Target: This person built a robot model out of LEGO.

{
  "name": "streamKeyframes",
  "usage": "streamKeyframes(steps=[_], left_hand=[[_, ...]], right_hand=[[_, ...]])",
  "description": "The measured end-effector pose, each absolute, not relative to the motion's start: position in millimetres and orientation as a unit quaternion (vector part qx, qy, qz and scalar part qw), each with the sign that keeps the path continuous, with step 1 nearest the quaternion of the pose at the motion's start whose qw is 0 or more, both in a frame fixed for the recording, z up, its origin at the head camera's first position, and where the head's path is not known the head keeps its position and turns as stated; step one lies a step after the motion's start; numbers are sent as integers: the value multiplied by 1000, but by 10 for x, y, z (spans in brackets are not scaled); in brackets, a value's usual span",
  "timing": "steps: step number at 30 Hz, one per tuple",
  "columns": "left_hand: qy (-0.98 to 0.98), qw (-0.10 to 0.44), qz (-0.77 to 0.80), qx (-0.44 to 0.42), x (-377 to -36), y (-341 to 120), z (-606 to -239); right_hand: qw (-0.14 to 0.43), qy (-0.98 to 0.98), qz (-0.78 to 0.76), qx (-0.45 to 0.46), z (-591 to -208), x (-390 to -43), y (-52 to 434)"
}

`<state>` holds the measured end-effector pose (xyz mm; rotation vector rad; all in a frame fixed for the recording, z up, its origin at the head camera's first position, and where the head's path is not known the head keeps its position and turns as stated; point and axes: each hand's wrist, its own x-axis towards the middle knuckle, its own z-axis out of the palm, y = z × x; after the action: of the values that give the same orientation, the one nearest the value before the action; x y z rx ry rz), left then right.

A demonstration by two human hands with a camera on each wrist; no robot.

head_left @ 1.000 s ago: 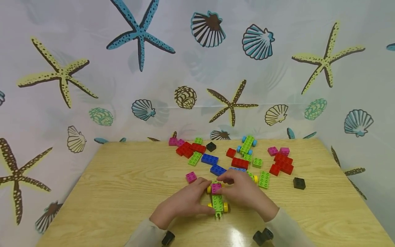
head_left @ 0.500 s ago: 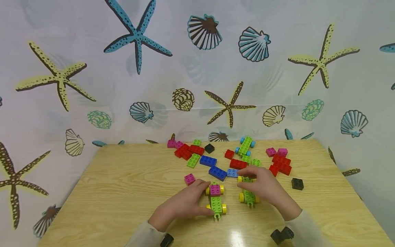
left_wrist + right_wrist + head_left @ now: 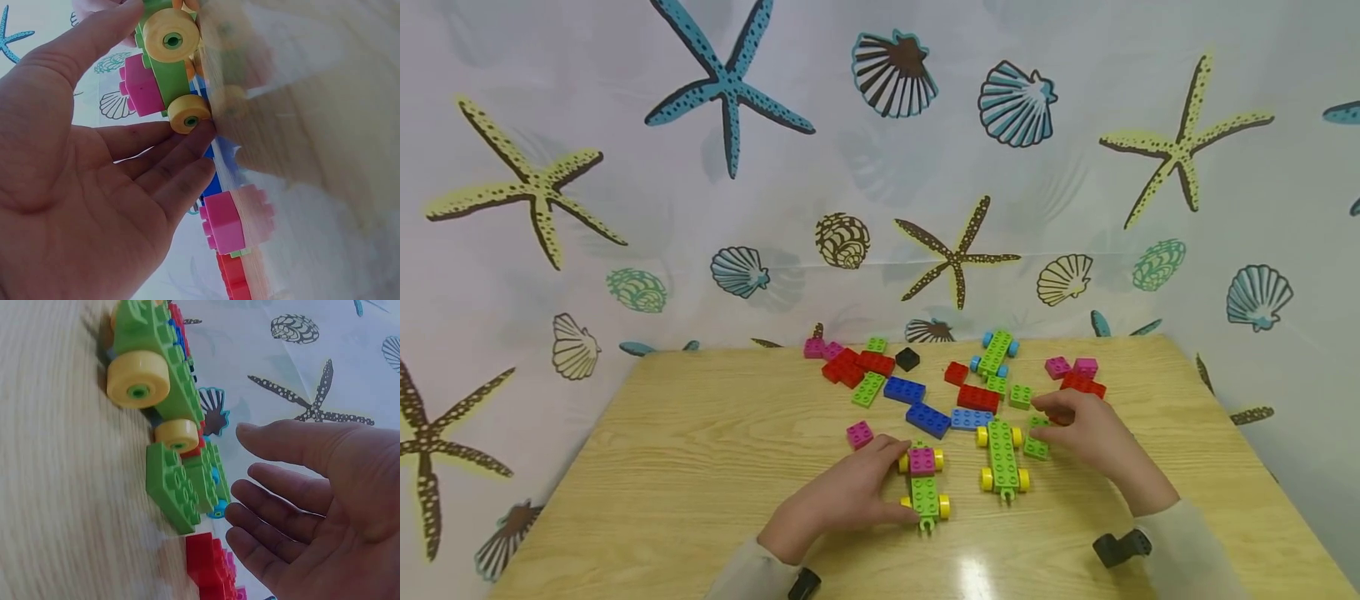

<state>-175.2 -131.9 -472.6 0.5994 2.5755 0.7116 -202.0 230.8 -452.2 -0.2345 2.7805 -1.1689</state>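
Green toy car chassis with yellow wheels and a pink brick on top [image 3: 924, 483] sits low in the middle of the head view on a light wooden table [image 3: 685, 467], backed by a white curtain printed with starfish and shells [image 3: 625, 167]. A second green chassis with yellow wheels [image 3: 1002, 457] stands just to its right, bare on top. Beyond them, toward the table's far edge, lie scattered red, blue, green, pink and black bricks, with a pink brick [image 3: 860, 433] to the left of the first car. The left hand [image 3: 842, 498] rests against the left side of the pink-topped car, fingers fairly straight; in the left wrist view the fingertips [image 3: 200, 134] touch a yellow wheel [image 3: 188, 113]. The right hand [image 3: 1093, 433] lies right of the second chassis, apart from it, fingers loosely spread near a green brick [image 3: 1037, 440] and red bricks [image 3: 1086, 385], gripping nothing.
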Motion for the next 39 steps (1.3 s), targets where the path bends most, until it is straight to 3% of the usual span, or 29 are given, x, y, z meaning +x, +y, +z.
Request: streamKeyframes(steps=[39], left_hand=[[920, 206, 255, 213, -1750, -1326, -4708]], right_hand=[[94, 944, -305, -82, -4722, -2047, 2236]])
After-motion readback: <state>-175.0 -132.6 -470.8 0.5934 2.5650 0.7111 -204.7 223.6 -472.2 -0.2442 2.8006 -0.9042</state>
